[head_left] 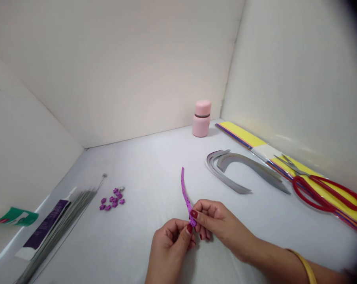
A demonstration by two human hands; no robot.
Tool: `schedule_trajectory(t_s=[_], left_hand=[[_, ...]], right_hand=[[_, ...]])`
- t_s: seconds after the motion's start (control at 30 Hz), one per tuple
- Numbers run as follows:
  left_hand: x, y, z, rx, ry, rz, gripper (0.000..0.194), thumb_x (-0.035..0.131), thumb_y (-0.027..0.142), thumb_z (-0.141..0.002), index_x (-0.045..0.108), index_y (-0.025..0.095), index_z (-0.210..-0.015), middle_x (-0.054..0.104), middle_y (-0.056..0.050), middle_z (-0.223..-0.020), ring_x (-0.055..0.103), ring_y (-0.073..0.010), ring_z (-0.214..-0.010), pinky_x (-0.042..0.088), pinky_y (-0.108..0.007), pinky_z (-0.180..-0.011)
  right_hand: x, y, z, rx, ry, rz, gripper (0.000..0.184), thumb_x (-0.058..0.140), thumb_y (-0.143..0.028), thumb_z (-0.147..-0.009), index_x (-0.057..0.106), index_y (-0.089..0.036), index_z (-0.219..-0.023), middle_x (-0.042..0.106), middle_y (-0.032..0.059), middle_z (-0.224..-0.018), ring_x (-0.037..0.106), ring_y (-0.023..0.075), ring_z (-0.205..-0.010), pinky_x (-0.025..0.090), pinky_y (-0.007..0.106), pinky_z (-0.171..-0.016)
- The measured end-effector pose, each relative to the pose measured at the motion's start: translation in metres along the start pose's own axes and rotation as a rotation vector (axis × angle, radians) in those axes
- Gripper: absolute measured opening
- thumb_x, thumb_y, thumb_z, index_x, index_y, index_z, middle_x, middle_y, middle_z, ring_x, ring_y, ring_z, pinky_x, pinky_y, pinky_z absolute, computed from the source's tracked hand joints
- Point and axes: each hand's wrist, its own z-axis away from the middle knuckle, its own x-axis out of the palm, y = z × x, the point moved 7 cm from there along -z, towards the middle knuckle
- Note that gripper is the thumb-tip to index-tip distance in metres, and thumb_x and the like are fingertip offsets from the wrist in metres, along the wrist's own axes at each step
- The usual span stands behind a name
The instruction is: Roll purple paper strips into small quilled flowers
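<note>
A purple-labelled tube [45,223] and grey wire stems [66,219] lie leftmost; small purple paper flowers [112,199] are heaped nearby. A speckled purple paper strip [185,193] is pinched between the fingertips of the left hand [169,248] and right hand [222,225], its lower end partly hidden. Curved grey paper strips [240,169] and red-handled scissors [320,193] rest on the white surface [143,165].

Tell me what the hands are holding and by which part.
The left hand and right hand pinch a speckled purple paper strip at its lower end; its upper end sticks up free.
</note>
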Motion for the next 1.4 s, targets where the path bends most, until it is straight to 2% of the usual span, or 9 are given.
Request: schedule_trajectory(t_s=[0.23, 0.4, 0.53, 0.7, 0.83, 1.0, 1.2, 1.4], left_hand=[[0.001, 0.001, 0.0, -0.034, -0.046, -0.003, 0.025, 0.064, 0.037, -0.071, 0.064, 0.012, -0.069, 0.062, 0.0, -0.059, 0.051, -0.0107, -0.055, 0.038, -0.02, -0.054], [0.004, 0.001, -0.001, -0.052, -0.056, -0.037, 0.025, 0.067, 0.036, -0.068, 0.061, 0.012, -0.063, 0.057, 0.002, -0.053, 0.047, -0.0096, -0.051, 0.036, -0.02, -0.052], [0.003, 0.002, 0.0, -0.056, -0.052, -0.072, 0.026, 0.065, 0.037, -0.069, 0.062, 0.012, -0.063, 0.057, 0.001, -0.054, 0.047, -0.0102, -0.051, 0.035, -0.02, -0.051], [-0.005, 0.001, -0.001, -0.035, 0.04, -0.119, 0.025, 0.066, 0.036, -0.068, 0.062, 0.012, -0.062, 0.055, 0.002, -0.05, 0.045, -0.0096, -0.048, 0.035, -0.02, -0.049], [-0.007, 0.002, 0.0, 0.035, 0.094, -0.132, 0.025, 0.066, 0.037, -0.069, 0.06, 0.014, -0.058, 0.058, 0.001, -0.049, 0.052, -0.0121, -0.05, 0.04, -0.021, -0.051], [-0.004, 0.012, 0.004, 0.173, 0.083, -0.252, 0.02, 0.057, 0.03, -0.076, 0.066, 0.016, -0.065, 0.068, -0.004, -0.064, 0.059, -0.0164, -0.062, 0.044, -0.022, -0.059], [-0.006, 0.021, 0.01, 0.273, 0.168, -0.491, 0.017, 0.056, 0.024, -0.076, 0.065, 0.018, -0.063, 0.067, -0.004, -0.06, 0.059, -0.0165, -0.056, 0.043, -0.022, -0.056], [-0.002, 0.022, 0.01, 0.283, 0.109, -0.509, 0.021, 0.051, 0.025, -0.08, 0.059, 0.018, -0.062, 0.062, -0.001, -0.058, 0.054, -0.0149, -0.054, 0.039, -0.021, -0.054]], right_hand=[[0.0, 0.0, 0.0, -0.004, -0.017, 0.011, 0.029, 0.061, -0.042, -0.076, 0.055, -0.014, -0.069, 0.051, -0.0041, -0.054, 0.042, 0.0053, -0.044, 0.028, 0.018, -0.042], [0.003, 0.003, 0.001, 0.009, -0.05, 0.009, 0.028, 0.065, -0.039, -0.072, 0.057, -0.013, -0.068, 0.053, -0.0034, -0.053, 0.042, 0.0051, -0.043, 0.03, 0.017, -0.043], [0.001, 0.003, 0.0, 0.01, -0.048, 0.018, 0.027, 0.062, -0.039, -0.075, 0.057, -0.013, -0.068, 0.052, -0.0037, -0.053, 0.043, 0.0053, -0.043, 0.03, 0.017, -0.043], [-0.002, 0.0, 0.0, 0.0, 0.004, 0.028, 0.028, 0.058, -0.04, -0.078, 0.054, -0.014, -0.068, 0.051, -0.0042, -0.054, 0.043, 0.005, -0.043, 0.029, 0.017, -0.042], [0.004, 0.002, 0.0, 0.037, -0.052, 0.015, 0.026, 0.063, -0.04, -0.073, 0.055, -0.015, -0.074, 0.053, -0.0042, -0.056, 0.046, 0.0058, -0.045, 0.031, 0.017, -0.043], [0.005, 0.006, -0.001, 0.093, -0.045, 0.013, 0.026, 0.065, -0.037, -0.069, 0.052, -0.014, -0.068, 0.058, -0.0018, -0.057, 0.049, 0.0067, -0.045, 0.032, 0.017, -0.043], [0.005, 0.005, -0.001, 0.101, -0.055, 0.039, 0.02, 0.064, -0.031, -0.069, 0.053, -0.014, -0.069, 0.058, -0.0025, -0.056, 0.051, 0.0068, -0.046, 0.034, 0.017, -0.044], [0.005, 0.005, -0.001, 0.145, -0.06, 0.072, 0.012, 0.06, -0.023, -0.069, 0.052, -0.015, -0.067, 0.056, -0.0042, -0.054, 0.05, 0.0062, -0.043, 0.034, 0.017, -0.042]])
